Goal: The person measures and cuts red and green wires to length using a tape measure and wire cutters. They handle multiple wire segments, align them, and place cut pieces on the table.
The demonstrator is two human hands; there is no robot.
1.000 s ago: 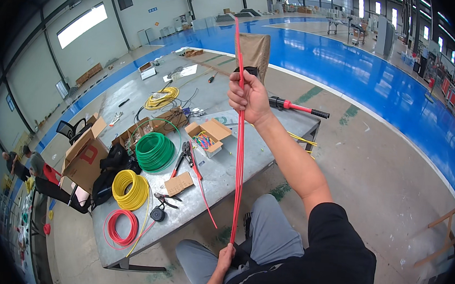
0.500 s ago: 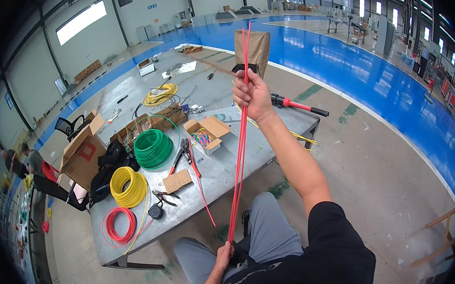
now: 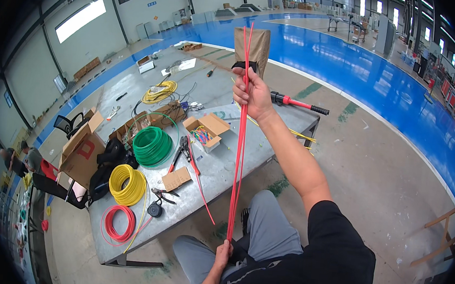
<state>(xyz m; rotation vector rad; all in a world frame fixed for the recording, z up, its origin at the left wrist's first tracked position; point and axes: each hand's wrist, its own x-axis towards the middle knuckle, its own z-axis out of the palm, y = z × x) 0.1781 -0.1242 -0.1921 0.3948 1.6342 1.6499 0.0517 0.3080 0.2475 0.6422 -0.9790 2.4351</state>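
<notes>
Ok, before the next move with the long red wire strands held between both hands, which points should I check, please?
1. Right hand grips the long red wire strands near the top: ok.
2. Left hand holds their lower end: ok.
3. Strands stretched straight between hands: ok.
4. Upper tips even: cannot tell.
5. Strands clear of the grey metal table: cannot tell.
6. Red-handled pliers lie on the table: ok.

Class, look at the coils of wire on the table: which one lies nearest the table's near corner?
The red coil, beside the yellow coil; the green coil lies farther up the table.
</notes>
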